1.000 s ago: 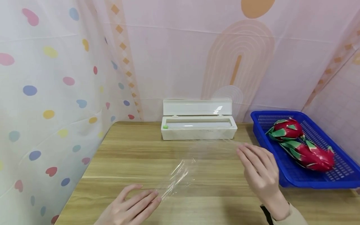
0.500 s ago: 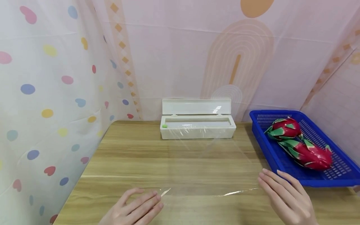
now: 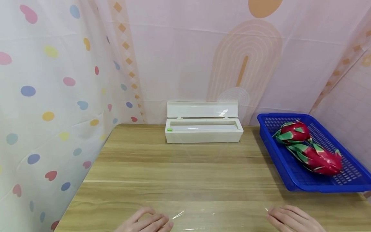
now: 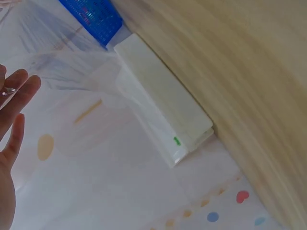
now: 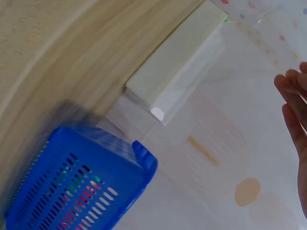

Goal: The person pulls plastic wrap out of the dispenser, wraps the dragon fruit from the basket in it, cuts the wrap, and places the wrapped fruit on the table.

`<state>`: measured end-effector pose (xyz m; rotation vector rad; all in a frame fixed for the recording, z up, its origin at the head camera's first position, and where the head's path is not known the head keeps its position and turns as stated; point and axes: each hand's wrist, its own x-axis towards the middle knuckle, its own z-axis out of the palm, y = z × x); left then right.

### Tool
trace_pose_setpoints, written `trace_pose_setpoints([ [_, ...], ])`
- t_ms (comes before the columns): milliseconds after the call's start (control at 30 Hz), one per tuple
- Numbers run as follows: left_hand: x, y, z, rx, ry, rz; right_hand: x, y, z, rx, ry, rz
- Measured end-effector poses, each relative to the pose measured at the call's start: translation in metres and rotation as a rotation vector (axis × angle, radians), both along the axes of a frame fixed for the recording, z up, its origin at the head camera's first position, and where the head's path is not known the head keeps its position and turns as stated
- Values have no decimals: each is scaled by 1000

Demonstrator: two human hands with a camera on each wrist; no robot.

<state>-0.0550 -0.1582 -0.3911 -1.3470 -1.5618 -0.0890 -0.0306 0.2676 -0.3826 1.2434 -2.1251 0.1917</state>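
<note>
A clear sheet of cling film (image 3: 191,214) runs from a white cling film dispenser (image 3: 204,136) toward the front of the table, seen mainly by its glints. My left hand (image 3: 147,223) pinches the sheet's near left corner. At the near right corner, my right hand (image 3: 292,219) pinches it too. The dispenser's lid (image 3: 203,110) stands raised, and a small green cutter slider (image 3: 169,129) sits at its left end. In the left wrist view the film (image 4: 67,62) stretches between hand and dispenser. Both hands are partly cut off by the head view's lower edge.
To the right, a blue plastic basket (image 3: 285,180) holds two red and green dragon fruits (image 3: 324,161). The wooden table (image 3: 130,167) meets a patterned curtain (image 3: 179,58) at the back and a dotted one (image 3: 58,100) at the left.
My right hand has moved from near the dispenser to the front right, spreading the film's edge. Both hands have then drawn back toward me, lengthening the sheet. Dispenser and basket stay put.
</note>
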Motion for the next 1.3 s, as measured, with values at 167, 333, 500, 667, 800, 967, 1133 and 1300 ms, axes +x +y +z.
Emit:
trace_pose_setpoints([
  [167,-4,1,-14,-33,-8,-51,-7,5,-20,-32,26,87],
  [333,-11,1,-30,-81,-7,-104,-11,9,-37,-28,63,105],
  [500,-17,1,-49,-91,-16,-144,-11,7,-58,-57,34,57],
  [667,-17,-1,-66,-144,-41,-98,-13,4,-80,-124,21,4],
  [800,-14,1,-74,-160,-36,-34,-15,4,-94,-113,75,19],
  [967,-14,5,-78,-132,-63,-33,-14,6,-103,-92,100,5],
  [1133,-12,8,-81,-119,-110,-10,-10,8,-107,-6,98,-2],
  [1300,-8,9,-81,-135,-181,50,1,4,-115,-39,-15,-168],
])
